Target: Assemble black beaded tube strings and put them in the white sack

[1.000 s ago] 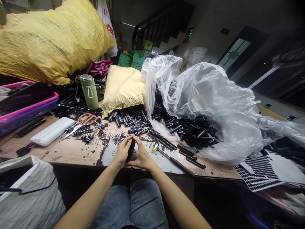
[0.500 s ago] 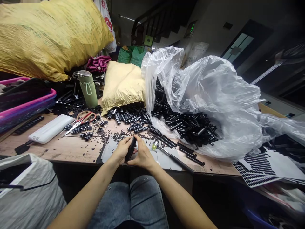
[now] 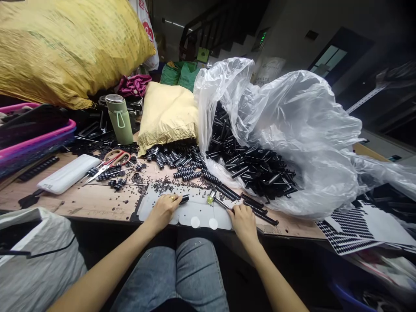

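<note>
My left hand (image 3: 164, 211) is closed around a short black tube (image 3: 185, 199), whose end sticks out to the right of the fingers. It rests low over a light grey mat (image 3: 195, 208) at the table's front edge. Farther right, my right hand (image 3: 243, 220) is wrapped over the black handle of a small hammer (image 3: 221, 203). The hammer's metal shaft and yellow-green head point left and away from me. Tiny dark rings (image 3: 162, 186) lie scattered behind the mat. Several black tubes (image 3: 256, 206) lie loose just beyond my right hand.
Behind the mat are patterned black-and-white rollers (image 3: 188, 173) and a pale yellow sack (image 3: 169, 115). A clear plastic bag (image 3: 305, 130) spills black tubes (image 3: 260, 169). To the left lie scissors (image 3: 107, 164), a white power bank (image 3: 68, 174) and a green flask (image 3: 120, 121). Patterned sheets (image 3: 354, 229) overhang at right.
My hands have moved apart; before, both held the black tube together. The tube stays in my left hand, now lower, while my right hand has moved right and taken the hammer's handle.
</note>
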{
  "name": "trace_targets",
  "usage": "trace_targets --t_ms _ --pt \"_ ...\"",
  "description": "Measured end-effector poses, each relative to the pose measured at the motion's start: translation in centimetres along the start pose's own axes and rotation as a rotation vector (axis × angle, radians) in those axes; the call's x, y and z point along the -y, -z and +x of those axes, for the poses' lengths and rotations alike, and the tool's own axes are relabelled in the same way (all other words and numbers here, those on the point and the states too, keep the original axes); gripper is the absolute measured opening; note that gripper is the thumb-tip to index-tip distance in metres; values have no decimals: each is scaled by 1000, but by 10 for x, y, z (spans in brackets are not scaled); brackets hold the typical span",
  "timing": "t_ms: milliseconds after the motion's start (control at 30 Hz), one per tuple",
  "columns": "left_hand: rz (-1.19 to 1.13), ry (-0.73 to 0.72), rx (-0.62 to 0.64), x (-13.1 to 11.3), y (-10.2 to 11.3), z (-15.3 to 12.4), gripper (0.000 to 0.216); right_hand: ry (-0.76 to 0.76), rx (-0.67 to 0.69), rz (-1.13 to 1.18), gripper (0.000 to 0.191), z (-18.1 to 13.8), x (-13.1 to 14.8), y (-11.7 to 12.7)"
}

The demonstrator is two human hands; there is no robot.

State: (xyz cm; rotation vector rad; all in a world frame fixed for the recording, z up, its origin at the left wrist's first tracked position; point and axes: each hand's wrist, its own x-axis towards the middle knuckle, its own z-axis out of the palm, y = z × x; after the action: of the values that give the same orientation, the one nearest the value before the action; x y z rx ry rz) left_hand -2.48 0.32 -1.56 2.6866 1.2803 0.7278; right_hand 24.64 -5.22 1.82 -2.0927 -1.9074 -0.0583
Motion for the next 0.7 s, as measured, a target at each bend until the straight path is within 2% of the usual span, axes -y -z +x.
trace_targets --t_ms 100,267,400,467,533,600,633,700 --pt "135 -17 28 0 6 -3 38 -45 153 29 31 -6 3 10" --pt "143 -7 89 -3 10 -5 46 -12 180 337 37 -17 60 14" --pt "60 49 96 -6 6 -5 48 8 295 193 35 -15 77 14" --pt "65 87 100 -15 1 -3 43 24 294 219 35 -11 81 23" --pt "94 99 92 -28 -6 -2 42 50 232 343 36 -9 90 36" --pt "118 88 80 -39 -14 -3 57 76 170 466 37 -10 104 44" --pt "127 82 79 -43 -18 -4 64 101 168 495 37 -12 111 44" --pt "137 83 93 -47 -24 -6 64 174 229 439 37 -18 123 36"
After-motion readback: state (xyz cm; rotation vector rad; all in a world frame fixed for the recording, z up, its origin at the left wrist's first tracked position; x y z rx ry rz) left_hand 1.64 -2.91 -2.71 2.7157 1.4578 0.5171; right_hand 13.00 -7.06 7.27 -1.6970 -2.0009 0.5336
